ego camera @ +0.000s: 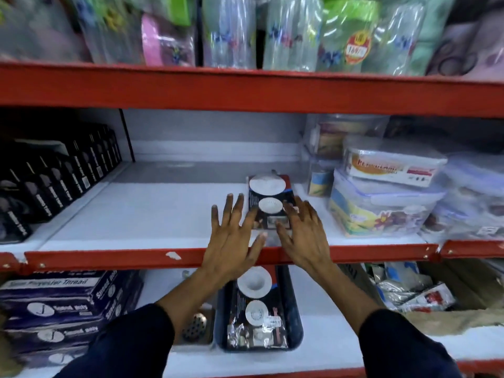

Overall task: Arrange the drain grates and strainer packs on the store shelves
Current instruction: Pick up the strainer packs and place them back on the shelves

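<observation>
A dark strainer pack (268,195) with two white round strainers lies flat on the white middle shelf (152,214). My left hand (231,238) is spread open just left of its near end. My right hand (302,236) is spread open at its right near corner, fingertips touching the pack. Neither hand grips anything. On the lower shelf a dark blue tray (296,317) holds more strainer packs (256,306). A perforated metal drain grate (195,324) sits in a small box left of the tray.
Black boxes (54,181) line the middle shelf's left side. Clear plastic storage containers (381,203) are stacked on its right. Red shelf rails (109,259) run across the front edges. Blue thread boxes (60,304) sit lower left, and packets in a carton (409,287) lower right.
</observation>
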A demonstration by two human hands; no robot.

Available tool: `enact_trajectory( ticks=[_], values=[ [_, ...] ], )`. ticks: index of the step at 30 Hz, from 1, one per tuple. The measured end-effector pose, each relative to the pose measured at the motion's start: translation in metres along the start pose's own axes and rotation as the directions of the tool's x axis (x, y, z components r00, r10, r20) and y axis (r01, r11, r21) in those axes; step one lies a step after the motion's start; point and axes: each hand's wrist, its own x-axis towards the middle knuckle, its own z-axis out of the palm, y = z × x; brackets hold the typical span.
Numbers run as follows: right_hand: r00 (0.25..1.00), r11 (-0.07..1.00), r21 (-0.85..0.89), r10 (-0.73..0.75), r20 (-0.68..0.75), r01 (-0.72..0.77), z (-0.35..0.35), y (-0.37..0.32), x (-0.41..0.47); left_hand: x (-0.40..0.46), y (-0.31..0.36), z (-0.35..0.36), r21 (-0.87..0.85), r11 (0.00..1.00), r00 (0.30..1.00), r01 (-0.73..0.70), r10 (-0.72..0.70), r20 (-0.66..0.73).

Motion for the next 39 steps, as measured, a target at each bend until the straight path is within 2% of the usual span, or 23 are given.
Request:
enact_trajectory(
  ticks=[2,5,8,10,13,16,20,22,24,26,29,35,39],
  values=[
    [0.976,0.989,0.043,0.132,0.173,-0.142,0.004,0.004,0.017,0.022,-0.003,0.005,-0.077,0.99,0.986,0.119,-0.109,0.129],
    [0.912,0.958,0.123,0.201,0.357,-0.259,0.004,0.009,0.036,0.047,-0.003,0.003,-0.29,0.902,0.927,0.32,-0.235,0.291],
    [0.939,0.92,0.267,0.216,0.266,-0.287,-0.011,0.009,0.042,0.064,-0.004,0.001,-0.406,0.812,0.901,0.419,-0.318,0.294],
    [0.94,0.866,0.371,0.282,0.192,-0.336,-0.017,0.011,0.042,0.071,-0.009,0.006,-0.482,0.728,0.872,0.488,-0.383,0.305],
    [0.881,0.693,0.555,0.434,0.189,-0.461,-0.021,0.02,0.041,0.075,-0.021,0.013,-0.632,0.495,0.791,0.597,-0.497,0.358],
    [0.827,0.449,0.731,0.486,0.282,-0.513,-0.03,0.028,0.039,0.073,-0.026,0.006,-0.709,0.32,0.754,0.629,-0.475,0.454],
    [0.791,0.079,0.834,0.374,0.484,-0.547,-0.053,0.029,0.019,0.056,-0.023,-0.026,-0.773,0.129,0.756,0.621,-0.357,0.548],
    [0.785,0.015,0.819,0.295,0.544,-0.573,-0.062,0.031,0.004,0.039,-0.023,-0.043,-0.782,0.08,0.767,0.618,-0.283,0.576],
    [0.796,0.036,0.808,0.205,0.57,-0.588,-0.069,0.033,-0.011,0.02,-0.023,-0.054,-0.781,0.09,0.776,0.618,-0.224,0.589],
    [0.797,0.101,0.792,0.122,0.591,-0.602,-0.074,0.034,-0.026,0.003,-0.022,-0.06,-0.773,0.127,0.779,0.622,-0.196,0.595],
    [0.773,0.198,0.753,0.042,0.633,-0.628,-0.074,0.036,-0.048,-0.02,-0.023,-0.058,-0.755,0.214,0.785,0.619,-0.183,0.592],
    [0.693,0.269,0.659,0.046,0.72,-0.703,-0.041,0.048,-0.092,-0.07,-0.025,-0.015,-0.663,0.338,0.743,0.668,-0.244,0.623],
    [0.635,0.311,0.587,0.072,0.769,-0.747,-0.006,0.057,-0.125,-0.101,-0.017,0.016,-0.616,0.377,0.719,0.691,-0.272,0.64]
  ],
)
